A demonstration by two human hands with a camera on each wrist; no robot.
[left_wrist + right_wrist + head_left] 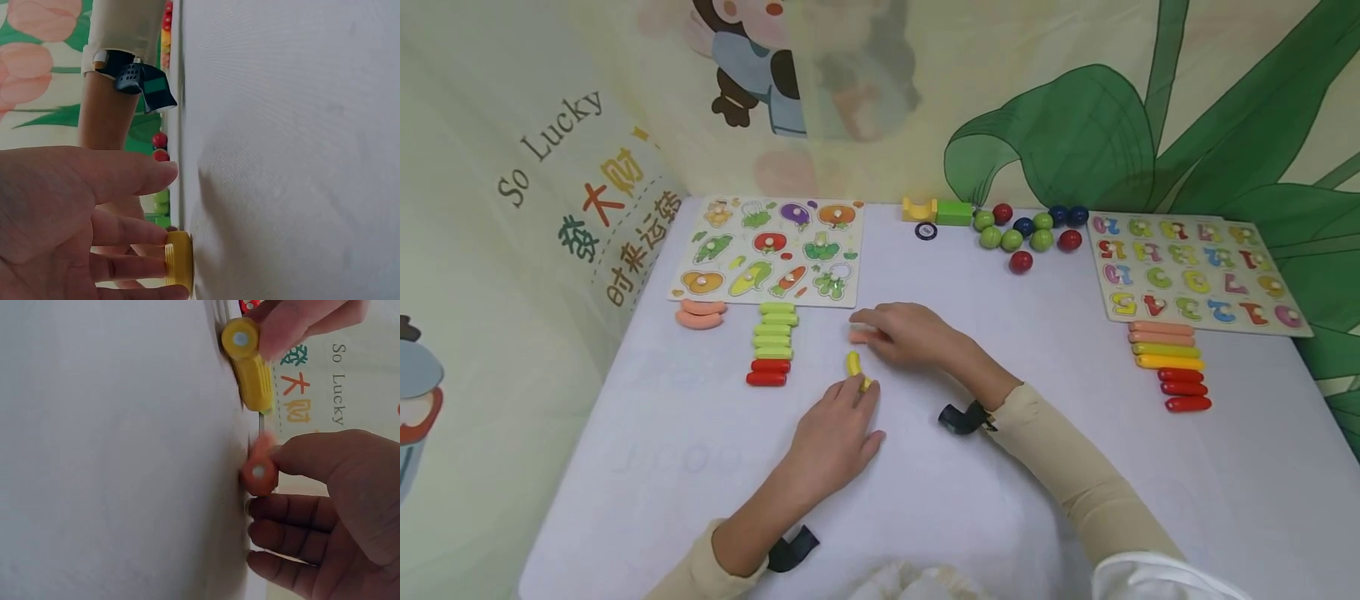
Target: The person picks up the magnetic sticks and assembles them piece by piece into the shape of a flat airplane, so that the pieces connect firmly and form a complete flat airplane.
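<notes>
My left hand (835, 437) reaches in over the white table and lays its fingertips on a curved yellow toy stick (853, 364). The left wrist view shows those fingers fairly straight against the yellow stick (179, 259), the thumb held apart. Just beyond it, my right hand (912, 335) pinches an orange-pink toy stick (858, 337) between thumb and forefinger, low over the table. In the right wrist view this orange-pink stick (259, 476) turns its round end with a pale dot to the camera, and the other fingers trail beside it.
Left of the hands lie green sticks (773, 331), red sticks (767, 372) and pink sticks (700, 314), below a vegetable puzzle board (752, 250). Coloured balls (1021, 262) and blocks (953, 212) line the back. A number board (1195, 267) and more sticks (1168, 350) stand right.
</notes>
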